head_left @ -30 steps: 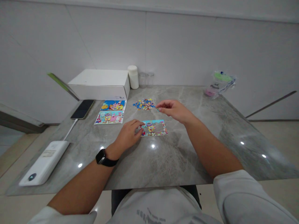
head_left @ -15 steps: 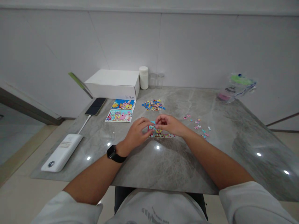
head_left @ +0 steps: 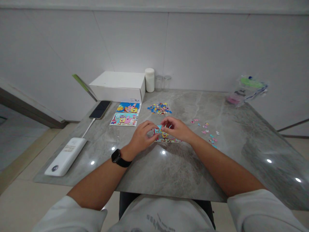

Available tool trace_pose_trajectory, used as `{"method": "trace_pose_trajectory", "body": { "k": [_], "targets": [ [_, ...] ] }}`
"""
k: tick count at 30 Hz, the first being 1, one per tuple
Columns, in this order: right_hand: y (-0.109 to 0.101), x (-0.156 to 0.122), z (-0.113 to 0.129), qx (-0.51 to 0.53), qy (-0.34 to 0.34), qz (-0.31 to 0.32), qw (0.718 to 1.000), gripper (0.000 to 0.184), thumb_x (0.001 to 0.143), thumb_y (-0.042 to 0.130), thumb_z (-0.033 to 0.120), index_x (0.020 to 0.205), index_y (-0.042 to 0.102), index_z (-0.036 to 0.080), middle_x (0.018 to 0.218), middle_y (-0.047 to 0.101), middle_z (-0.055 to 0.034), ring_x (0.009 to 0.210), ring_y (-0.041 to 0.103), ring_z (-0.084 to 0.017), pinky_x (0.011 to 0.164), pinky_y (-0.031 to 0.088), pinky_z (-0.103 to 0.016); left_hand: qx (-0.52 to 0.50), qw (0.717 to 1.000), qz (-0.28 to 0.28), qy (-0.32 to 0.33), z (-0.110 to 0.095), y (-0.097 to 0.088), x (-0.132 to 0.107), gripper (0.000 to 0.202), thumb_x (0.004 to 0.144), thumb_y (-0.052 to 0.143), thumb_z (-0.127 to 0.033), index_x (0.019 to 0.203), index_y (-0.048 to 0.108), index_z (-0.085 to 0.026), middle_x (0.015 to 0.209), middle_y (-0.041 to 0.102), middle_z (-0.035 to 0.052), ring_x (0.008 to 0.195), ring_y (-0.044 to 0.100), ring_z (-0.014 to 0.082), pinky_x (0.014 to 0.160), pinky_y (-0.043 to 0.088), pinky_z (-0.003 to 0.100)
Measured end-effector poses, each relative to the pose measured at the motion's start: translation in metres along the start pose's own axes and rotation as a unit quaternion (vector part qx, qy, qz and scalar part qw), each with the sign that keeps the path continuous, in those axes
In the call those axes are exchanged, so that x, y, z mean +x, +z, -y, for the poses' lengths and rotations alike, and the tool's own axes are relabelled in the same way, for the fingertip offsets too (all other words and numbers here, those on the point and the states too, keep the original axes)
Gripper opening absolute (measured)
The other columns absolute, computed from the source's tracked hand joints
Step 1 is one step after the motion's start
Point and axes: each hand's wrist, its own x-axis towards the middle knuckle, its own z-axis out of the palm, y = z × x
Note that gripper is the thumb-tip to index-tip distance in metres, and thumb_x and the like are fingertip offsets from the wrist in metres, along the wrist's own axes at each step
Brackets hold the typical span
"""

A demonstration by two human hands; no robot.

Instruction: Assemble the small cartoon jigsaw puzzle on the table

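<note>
A small, partly assembled cartoon jigsaw puzzle point(head_left: 166, 138) lies on the grey table in front of me. At its left side is my left hand point(head_left: 144, 134), wearing a black watch, its thumb and fingers curved but apart near the puzzle's edge. Over the puzzle's upper right part hovers my right hand point(head_left: 177, 129), thumb and forefinger parted, with no piece visible between them. Both hands hide portions of the picture. Loose jigsaw pieces point(head_left: 205, 131) are scattered right of my right hand, and a heap of pieces point(head_left: 159, 108) sits beyond the puzzle.
Two cartoon picture cards point(head_left: 124, 119) lie at the left. Behind them are a white box point(head_left: 118, 80), a white bottle point(head_left: 149, 80) and two clear glasses point(head_left: 167, 83). A phone point(head_left: 100, 109) is cabled to a white power bank point(head_left: 65, 157). A plastic bag point(head_left: 246, 91) stands back right.
My right thumb and forefinger have parted from a closer pinch over the puzzle. The left hand stays almost where it was. The view has shifted slightly.
</note>
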Motion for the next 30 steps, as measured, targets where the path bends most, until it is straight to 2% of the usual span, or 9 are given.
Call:
{"method": "trace_pose_trajectory", "body": {
  "k": [5,8,12,16,22,25,30],
  "targets": [
    [0.0,-0.003,0.003,-0.107,-0.132,-0.019,0.985,0.017,0.088,0.073,0.027,0.103,0.067,0.023,0.099,0.068,-0.0043,0.084,0.062,-0.017,0.074,0.048,-0.03,-0.007,0.999,-0.031,-0.008,0.003,0.001,0.0,0.015,0.095,0.074,-0.03,0.106,0.07,-0.022,0.105,0.069,0.0057,0.101,0.065,0.0217,0.09,0.054,0.038],
    [0.002,-0.004,0.001,-0.146,-0.168,-0.016,0.975,0.012,0.091,0.07,0.024,0.103,0.068,0.022,0.101,0.069,-0.0057,0.085,0.062,-0.018,0.078,0.048,-0.032,-0.01,0.999,-0.032,-0.009,0.004,0.003,0.0,0.015,0.095,0.074,-0.029,0.107,0.07,-0.021,0.103,0.068,0.0052,0.097,0.064,0.0208,0.087,0.053,0.036],
    [0.004,-0.004,-0.002,-0.164,-0.171,-0.021,0.971,0.009,0.093,0.068,0.025,0.101,0.068,0.022,0.098,0.07,-0.0058,0.086,0.063,-0.019,0.081,0.048,-0.033,-0.012,0.999,-0.034,-0.02,0.005,0.006,0.0,0.015,0.095,0.075,-0.03,0.107,0.069,-0.021,0.103,0.068,0.0051,0.095,0.063,0.0199,0.084,0.053,0.034],
    [0.007,-0.003,-0.003,-0.156,-0.161,-0.025,0.974,0.01,0.092,0.069,0.028,0.101,0.07,0.024,0.104,0.073,-0.007,0.093,0.065,-0.022,0.081,0.049,-0.034,-0.022,0.999,-0.036,-0.031,0.005,0.007,0.0,0.016,0.096,0.074,-0.032,0.107,0.069,-0.022,0.103,0.068,0.005,0.094,0.063,0.0195,0.084,0.054,0.034],
    [0.004,-0.002,-0.009,-0.167,-0.157,-0.016,0.973,0.009,0.093,0.068,0.027,0.101,0.071,0.023,0.1,0.073,-0.0058,0.087,0.065,-0.02,0.081,0.049,-0.033,-0.012,0.999,-0.024,-0.035,0.008,0.008,-0.001,0.02,0.095,0.074,-0.032,0.112,0.069,-0.022,0.106,0.069,0.0055,0.096,0.064,0.0205,0.086,0.054,0.036],
    [0.0,0.0,-0.016,-0.23,-0.147,-0.01,0.962,0.009,0.093,0.069,0.025,0.101,0.072,0.022,0.101,0.074,-0.0067,0.09,0.065,-0.021,0.087,0.048,-0.035,0.033,0.999,0.003,-0.039,0.013,0.009,-0.002,0.03,0.093,0.077,-0.031,0.12,0.067,-0.023,0.114,0.07,0.0071,0.105,0.064,0.0242,0.094,0.053,0.041],
    [0.0,0.001,-0.034,-0.327,-0.139,0.068,0.932,0.008,0.094,0.071,0.021,0.1,0.076,0.021,0.1,0.075,-0.008,0.098,0.065,-0.024,0.093,0.046,-0.036,0.109,0.991,0.075,-0.021,0.021,0.011,-0.004,0.027,0.089,0.079,-0.028,0.114,0.071,-0.024,0.118,0.072,0.0068,0.111,0.064,0.0275,0.099,0.05,0.046]
  ]
}}
